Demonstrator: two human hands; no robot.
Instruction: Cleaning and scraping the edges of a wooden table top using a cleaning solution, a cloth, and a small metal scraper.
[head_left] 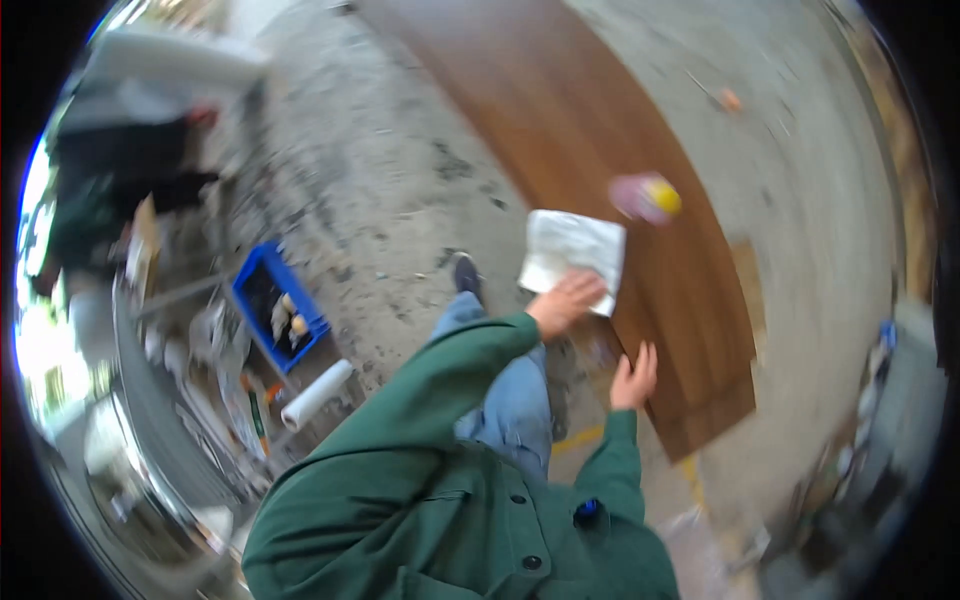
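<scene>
A long brown wood-grain board (560,110) stretches from the far middle to my right side. My left hand (570,300) lies with its fingers stretched out over a white cloth (575,245). The cloth rests on the board's left edge and partly overhangs it. Close to the board's near end, my right hand (633,377) is open at the same edge, thumb and fingers apart. I cannot tell whether it touches the board. Beyond the cloth stands a blurred pinkish container with a yellow top (660,197), on the board.
At my left, a blue bin (280,305) holds small items. Beside it are a white roll (317,395) and a metal-framed rack (180,420) with clutter. My shoe (467,275) stands on the stained concrete floor (390,200). Grey clutter (880,450) lines the right side.
</scene>
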